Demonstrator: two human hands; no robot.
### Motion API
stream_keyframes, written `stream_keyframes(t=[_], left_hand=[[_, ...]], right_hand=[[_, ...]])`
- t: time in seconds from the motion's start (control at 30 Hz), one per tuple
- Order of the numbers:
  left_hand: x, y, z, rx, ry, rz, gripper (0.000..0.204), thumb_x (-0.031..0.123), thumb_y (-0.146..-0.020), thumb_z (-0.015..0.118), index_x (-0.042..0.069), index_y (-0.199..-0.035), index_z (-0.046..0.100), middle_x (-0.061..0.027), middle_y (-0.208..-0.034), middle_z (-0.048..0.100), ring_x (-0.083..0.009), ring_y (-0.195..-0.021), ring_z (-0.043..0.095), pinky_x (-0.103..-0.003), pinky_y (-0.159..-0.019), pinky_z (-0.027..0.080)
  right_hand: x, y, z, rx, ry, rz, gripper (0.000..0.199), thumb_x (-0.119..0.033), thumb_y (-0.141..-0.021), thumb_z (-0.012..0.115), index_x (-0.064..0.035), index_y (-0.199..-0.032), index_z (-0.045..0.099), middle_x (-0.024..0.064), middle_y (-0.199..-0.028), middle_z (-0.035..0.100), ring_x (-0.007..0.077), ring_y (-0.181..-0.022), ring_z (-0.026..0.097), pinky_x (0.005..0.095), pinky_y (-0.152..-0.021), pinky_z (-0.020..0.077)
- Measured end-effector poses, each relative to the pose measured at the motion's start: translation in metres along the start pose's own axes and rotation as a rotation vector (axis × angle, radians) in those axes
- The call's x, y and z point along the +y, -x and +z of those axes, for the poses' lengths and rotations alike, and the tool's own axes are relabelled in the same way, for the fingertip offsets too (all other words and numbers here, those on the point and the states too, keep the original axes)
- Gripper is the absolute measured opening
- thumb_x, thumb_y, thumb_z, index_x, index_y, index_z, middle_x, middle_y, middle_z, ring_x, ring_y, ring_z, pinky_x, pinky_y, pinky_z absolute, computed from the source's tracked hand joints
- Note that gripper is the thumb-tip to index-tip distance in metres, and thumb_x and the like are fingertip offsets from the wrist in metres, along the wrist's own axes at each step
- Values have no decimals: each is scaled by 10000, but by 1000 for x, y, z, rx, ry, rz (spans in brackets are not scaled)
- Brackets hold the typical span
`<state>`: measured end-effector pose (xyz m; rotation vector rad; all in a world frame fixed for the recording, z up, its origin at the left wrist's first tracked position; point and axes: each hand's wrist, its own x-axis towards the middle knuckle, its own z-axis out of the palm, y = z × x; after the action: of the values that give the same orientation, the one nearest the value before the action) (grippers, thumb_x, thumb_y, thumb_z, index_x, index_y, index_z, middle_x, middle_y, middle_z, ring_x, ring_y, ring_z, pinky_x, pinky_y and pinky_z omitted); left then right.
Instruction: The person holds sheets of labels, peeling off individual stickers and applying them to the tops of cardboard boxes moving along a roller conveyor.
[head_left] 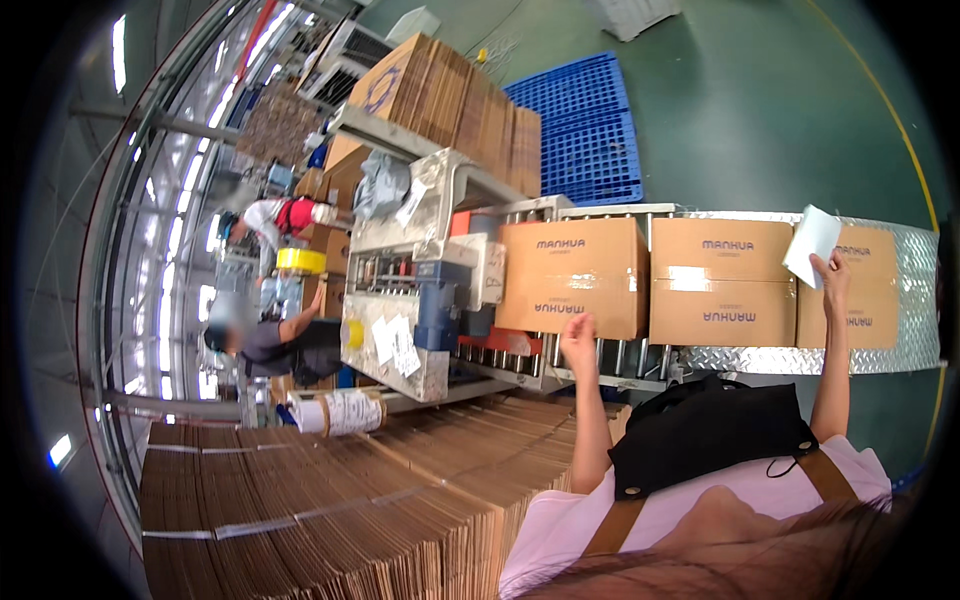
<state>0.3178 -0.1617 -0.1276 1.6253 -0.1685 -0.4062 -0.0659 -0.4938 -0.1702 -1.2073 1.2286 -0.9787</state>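
Observation:
My right hand [833,282] is raised above the farthest right of three taped cardboard boxes, its fingers closed on a pale sheet of paper [815,245]. That right-hand box [872,290] lies partly behind the paper and my forearm. My left hand [578,345] is at the near edge of the left box [568,270], with its fingers curled together. Whether anything small is pinched in them is too fine to make out. Between the two hands sits the middle box [722,305], its top flaps closed under clear tape.
The boxes rest on a roller conveyor [625,362] ending in a metal plate [915,300]. A taping machine [437,310] stands left. Flattened cartons [330,490] fill the lower left; more cartons [470,100] stand behind. A blue pallet [580,125] lies beyond. Two people [285,345] work at left.

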Motion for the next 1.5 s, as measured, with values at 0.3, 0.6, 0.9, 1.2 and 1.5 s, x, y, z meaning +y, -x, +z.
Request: stream_keyframes(t=[0.3,0.6,0.9,1.2,1.5], left_hand=[[19,-25,-14,-67,261,-219,340,295,-903,568,3,-1077,565,-76,-1018,610,-138,-881,595,-251,-713,483],[12,-111,-74,-412,-136,-387,585,500,-914,443,64,-1303,432,-82,-1082,578,-102,-812,563,-202,-534,406],[68,-82,-55,-627,255,-242,1011,-71,-793,615,131,-1430,-145,-190,-1120,580,-204,-983,588,-333,-803,509],[164,-42,-82,-497,-406,409,373,-39,-717,697,41,-1077,639,-106,-975,597,-169,-875,586,-258,-713,474],[207,-4,-90,-333,-495,718,178,-36,-658,737,-5,-824,680,-74,-852,545,-142,-705,550,-234,-579,441]], right_hand=[[-65,130,298,-681,-251,113,256,-96,-733,736,-10,-944,620,53,-827,649,111,-749,618,245,-675,489],[-56,178,369,-615,322,-466,198,-97,-673,732,-55,-846,644,139,-1145,457,285,-1117,412,384,-931,333],[-82,210,342,-802,212,-658,404,14,-654,718,-110,-1032,646,141,-1267,385,283,-1168,382,376,-937,363],[-42,169,370,-840,572,-598,748,-189,-576,804,-94,-1250,494,167,-1376,287,382,-1296,222,470,-1053,228],[-19,146,392,-750,409,-993,291,-25,-640,712,-40,-918,624,108,-1195,512,341,-1207,389,453,-979,340]])
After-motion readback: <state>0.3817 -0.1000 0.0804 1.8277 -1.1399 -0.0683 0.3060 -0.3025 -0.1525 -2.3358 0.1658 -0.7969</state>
